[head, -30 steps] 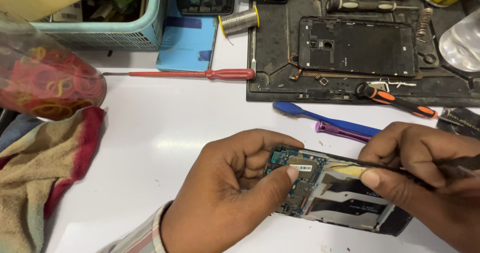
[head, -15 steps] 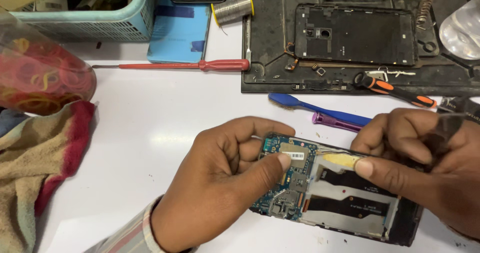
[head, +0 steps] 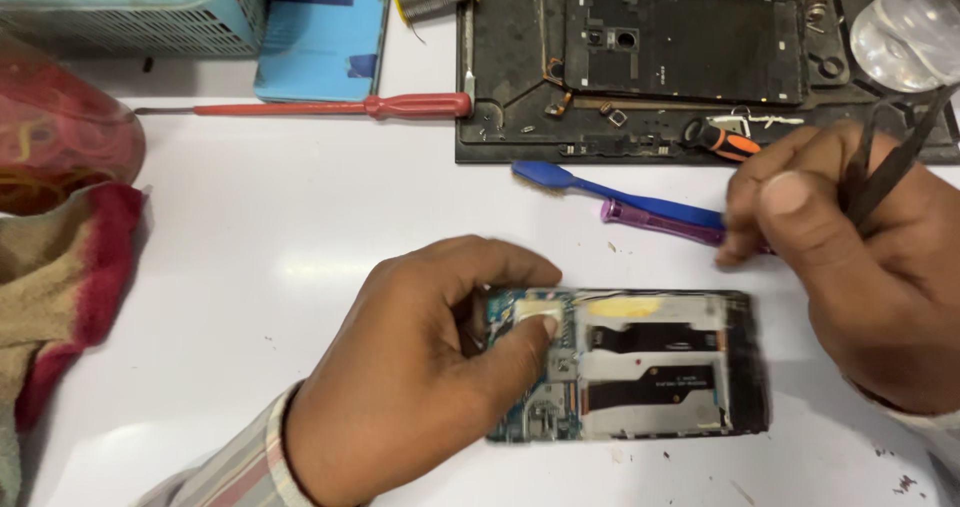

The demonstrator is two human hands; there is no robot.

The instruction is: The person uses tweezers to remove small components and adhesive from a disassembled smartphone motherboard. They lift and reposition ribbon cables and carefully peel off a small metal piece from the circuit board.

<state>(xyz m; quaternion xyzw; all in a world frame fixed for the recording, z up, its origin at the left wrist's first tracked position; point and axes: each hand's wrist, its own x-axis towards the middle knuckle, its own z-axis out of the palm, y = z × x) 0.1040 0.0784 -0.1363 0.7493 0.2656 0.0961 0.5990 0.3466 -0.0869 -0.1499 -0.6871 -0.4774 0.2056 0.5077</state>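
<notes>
The left hand (head: pixel 420 367) grips the opened smartphone (head: pixel 640 367) at its left end, thumb pressed on the teal circuit board; the phone lies flat on the glossy white table (head: pixel 300 247), its silvery frame crossed by black flex ribbons. The right hand (head: pixel 860 257) is closed around thin black metal tweezers (head: pixel 885 172), which point toward one o'clock. Half a second ago that hand was down on the phone; it has since lifted off toward two o'clock. At twelve o'clock from the phone lie a blue plastic pry tool (head: pixel 610 192) and a purple one (head: pixel 660 222), beyond them a black work mat (head: pixel 510 57) and a slim red screwdriver (head: pixel 340 107).
</notes>
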